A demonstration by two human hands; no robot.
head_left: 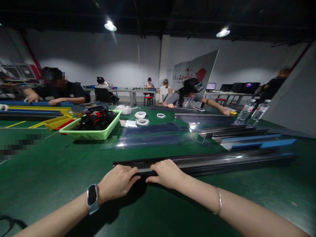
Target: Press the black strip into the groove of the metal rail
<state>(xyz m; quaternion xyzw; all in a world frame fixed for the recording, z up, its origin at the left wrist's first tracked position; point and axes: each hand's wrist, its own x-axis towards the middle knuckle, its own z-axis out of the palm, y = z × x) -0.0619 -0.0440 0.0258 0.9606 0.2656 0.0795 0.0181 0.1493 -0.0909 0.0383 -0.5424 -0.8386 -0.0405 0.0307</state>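
A long black channel-shaped strip (209,163) lies across the green table in front of me, its left end beside my hands and its right end reaching far to the right. My left hand (120,181) grips it close to that left end, thumb on the near side. A short way to the right, my right hand (168,172) pinches the same strip, fingers over the top and thumb along the near edge. Both hands are closed, and the far fingertips are hidden behind the strip.
Clear plastic sheets (150,135) lie beyond the strip, with more dark profiles (237,131) on the right. A green basket (98,134) of black and red items stands left, near white tape rolls (140,115). Water bottles (245,112) and co-workers (187,95) are across the table.
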